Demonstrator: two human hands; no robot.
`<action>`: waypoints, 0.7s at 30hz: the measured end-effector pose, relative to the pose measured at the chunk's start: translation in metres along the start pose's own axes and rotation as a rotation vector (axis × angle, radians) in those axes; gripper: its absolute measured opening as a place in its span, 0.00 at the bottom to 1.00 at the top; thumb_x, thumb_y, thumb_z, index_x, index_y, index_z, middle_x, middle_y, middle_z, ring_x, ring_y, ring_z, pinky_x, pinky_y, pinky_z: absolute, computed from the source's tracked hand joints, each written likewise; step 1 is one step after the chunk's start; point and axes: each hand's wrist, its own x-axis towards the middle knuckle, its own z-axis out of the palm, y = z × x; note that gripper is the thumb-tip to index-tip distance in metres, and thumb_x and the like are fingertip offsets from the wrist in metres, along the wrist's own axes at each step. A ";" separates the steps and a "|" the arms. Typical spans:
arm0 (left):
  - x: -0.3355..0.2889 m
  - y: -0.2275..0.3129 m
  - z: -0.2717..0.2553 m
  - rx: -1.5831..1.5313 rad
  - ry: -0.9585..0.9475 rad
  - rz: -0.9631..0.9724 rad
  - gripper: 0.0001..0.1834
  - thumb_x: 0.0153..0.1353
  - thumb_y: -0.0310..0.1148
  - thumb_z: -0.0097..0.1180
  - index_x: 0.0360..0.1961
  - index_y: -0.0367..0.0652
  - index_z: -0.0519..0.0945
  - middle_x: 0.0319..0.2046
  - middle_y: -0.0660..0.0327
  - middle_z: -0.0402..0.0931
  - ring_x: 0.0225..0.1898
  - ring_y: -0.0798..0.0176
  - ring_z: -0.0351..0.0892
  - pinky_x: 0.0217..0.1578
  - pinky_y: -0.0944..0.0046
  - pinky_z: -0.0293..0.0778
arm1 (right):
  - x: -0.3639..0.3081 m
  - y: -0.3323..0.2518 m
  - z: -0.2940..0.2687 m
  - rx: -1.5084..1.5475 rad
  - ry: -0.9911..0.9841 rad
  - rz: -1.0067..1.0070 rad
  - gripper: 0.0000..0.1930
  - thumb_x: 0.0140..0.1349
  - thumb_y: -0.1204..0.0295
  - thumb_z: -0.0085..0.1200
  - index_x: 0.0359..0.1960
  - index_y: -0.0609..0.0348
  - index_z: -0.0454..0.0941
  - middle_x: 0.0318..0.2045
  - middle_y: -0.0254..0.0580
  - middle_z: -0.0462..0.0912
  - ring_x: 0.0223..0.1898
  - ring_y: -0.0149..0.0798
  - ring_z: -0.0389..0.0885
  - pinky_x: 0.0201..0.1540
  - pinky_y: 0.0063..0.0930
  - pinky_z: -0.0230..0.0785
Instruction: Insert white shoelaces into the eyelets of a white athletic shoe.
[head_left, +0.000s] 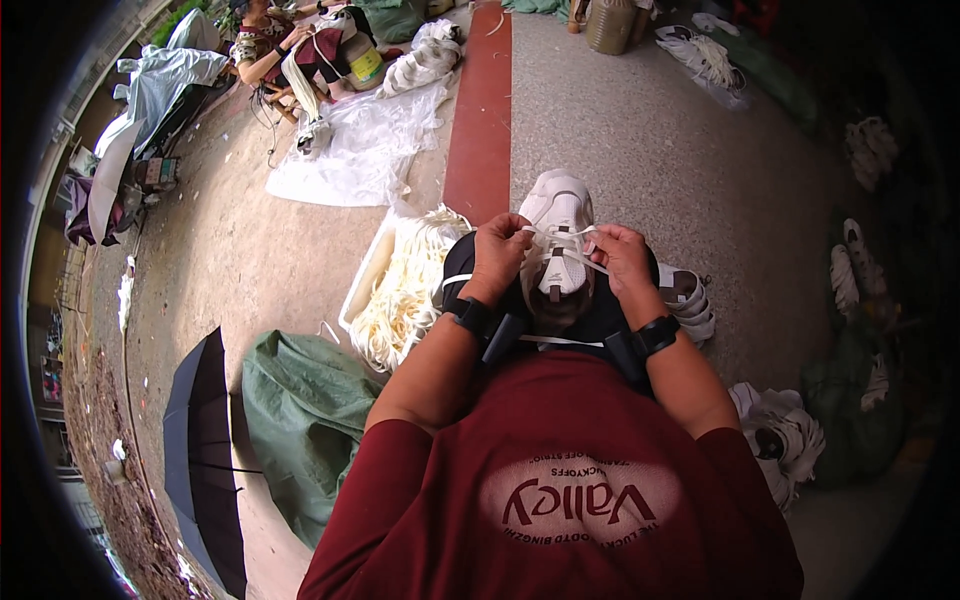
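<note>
A white sneaker (558, 197) rests between my knees, its toe pointing away from me and its tongue facing up. Across its upper runs a flat white shoelace (556, 231). My left hand (498, 256) pinches one side of the lace at the shoe's left edge, fingertips together. On the opposite side, my right hand (621, 258) has the lace pinched between thumb and fingers, with a loose end hanging below it. Both hands are level, just above the laced part. Black bands with dark modules sit on both wrists.
Left of my knees stands a white box (366, 268) heaped with pale laces (402, 290). A green sack (300, 400) and a black umbrella (207, 450) lie at lower left. More sneakers (690, 300) are beside my right leg. Another person (275, 50) sits at upper left near plastic sheeting (350, 150).
</note>
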 end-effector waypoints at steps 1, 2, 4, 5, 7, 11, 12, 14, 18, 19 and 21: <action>0.000 0.000 0.001 0.010 0.044 -0.016 0.02 0.55 0.23 0.54 0.26 0.40 0.74 0.18 0.67 0.71 0.15 0.78 0.64 0.15 0.77 0.59 | -0.001 -0.002 -0.001 0.027 -0.061 0.028 0.06 0.56 0.76 0.51 0.24 0.64 0.77 0.18 0.33 0.76 0.17 0.23 0.68 0.21 0.14 0.60; 0.000 -0.001 0.001 0.019 0.089 -0.032 0.02 0.55 0.22 0.54 0.26 0.39 0.75 0.18 0.67 0.71 0.16 0.77 0.65 0.16 0.76 0.60 | -0.002 -0.005 -0.001 0.053 -0.122 0.055 0.07 0.57 0.75 0.50 0.22 0.63 0.75 0.18 0.33 0.75 0.17 0.23 0.67 0.21 0.14 0.59; 0.000 -0.004 -0.001 0.044 0.124 -0.034 0.01 0.54 0.23 0.55 0.26 0.38 0.76 0.18 0.66 0.72 0.17 0.76 0.67 0.18 0.75 0.64 | -0.004 -0.007 -0.001 0.078 -0.117 0.097 0.09 0.58 0.74 0.50 0.21 0.61 0.74 0.18 0.32 0.74 0.17 0.23 0.67 0.22 0.14 0.59; 0.000 -0.004 -0.001 0.070 0.156 -0.036 0.02 0.53 0.23 0.55 0.26 0.36 0.76 0.17 0.65 0.73 0.17 0.75 0.70 0.20 0.75 0.68 | -0.005 -0.008 -0.002 0.103 -0.109 0.137 0.10 0.59 0.73 0.50 0.19 0.59 0.72 0.18 0.31 0.74 0.18 0.23 0.67 0.24 0.14 0.59; -0.001 -0.004 -0.004 0.030 0.129 -0.068 0.02 0.53 0.23 0.55 0.26 0.37 0.77 0.18 0.65 0.74 0.18 0.75 0.70 0.21 0.75 0.68 | 0.000 -0.003 -0.009 0.034 -0.119 0.126 0.10 0.57 0.73 0.52 0.19 0.59 0.71 0.17 0.32 0.73 0.19 0.26 0.68 0.25 0.18 0.61; -0.010 0.010 -0.002 -0.196 0.083 -0.146 0.01 0.57 0.25 0.55 0.28 0.40 0.76 0.22 0.67 0.74 0.20 0.77 0.70 0.22 0.78 0.67 | -0.018 -0.023 0.004 -0.957 0.076 -0.725 0.07 0.50 0.73 0.56 0.22 0.61 0.71 0.22 0.42 0.73 0.25 0.41 0.72 0.28 0.31 0.65; -0.011 0.010 -0.004 -0.196 0.088 -0.146 0.01 0.57 0.25 0.55 0.28 0.40 0.76 0.22 0.67 0.74 0.20 0.77 0.70 0.22 0.78 0.67 | -0.026 -0.030 0.009 -0.956 0.072 -0.725 0.07 0.50 0.73 0.56 0.22 0.61 0.71 0.22 0.42 0.73 0.25 0.41 0.72 0.28 0.31 0.65; -0.012 0.011 -0.005 -0.159 0.053 -0.135 0.02 0.57 0.27 0.56 0.29 0.42 0.77 0.23 0.68 0.74 0.21 0.78 0.70 0.23 0.79 0.69 | -0.042 -0.037 0.012 -0.914 -0.048 -0.958 0.09 0.45 0.75 0.57 0.28 0.61 0.73 0.27 0.48 0.73 0.29 0.49 0.71 0.31 0.38 0.66; -0.012 0.011 0.000 -0.192 0.103 -0.158 0.01 0.56 0.26 0.56 0.28 0.41 0.77 0.22 0.69 0.74 0.22 0.77 0.69 0.23 0.76 0.68 | -0.064 -0.028 0.008 -1.098 -0.252 -0.855 0.18 0.41 0.73 0.61 0.37 0.61 0.74 0.36 0.48 0.71 0.35 0.48 0.72 0.39 0.37 0.66; -0.012 0.008 0.000 -0.196 0.103 -0.122 0.01 0.56 0.25 0.55 0.28 0.40 0.77 0.22 0.69 0.74 0.22 0.78 0.69 0.24 0.76 0.67 | -0.067 -0.027 0.008 -1.170 -0.293 -0.804 0.20 0.41 0.72 0.62 0.39 0.61 0.74 0.37 0.48 0.70 0.37 0.49 0.72 0.41 0.37 0.66; -0.010 0.003 0.000 -0.197 0.102 -0.086 0.01 0.56 0.25 0.55 0.28 0.40 0.77 0.22 0.69 0.73 0.22 0.78 0.68 0.24 0.76 0.66 | -0.064 -0.027 0.005 -1.161 -0.297 -0.782 0.21 0.41 0.72 0.62 0.40 0.61 0.74 0.37 0.49 0.70 0.37 0.49 0.72 0.41 0.37 0.66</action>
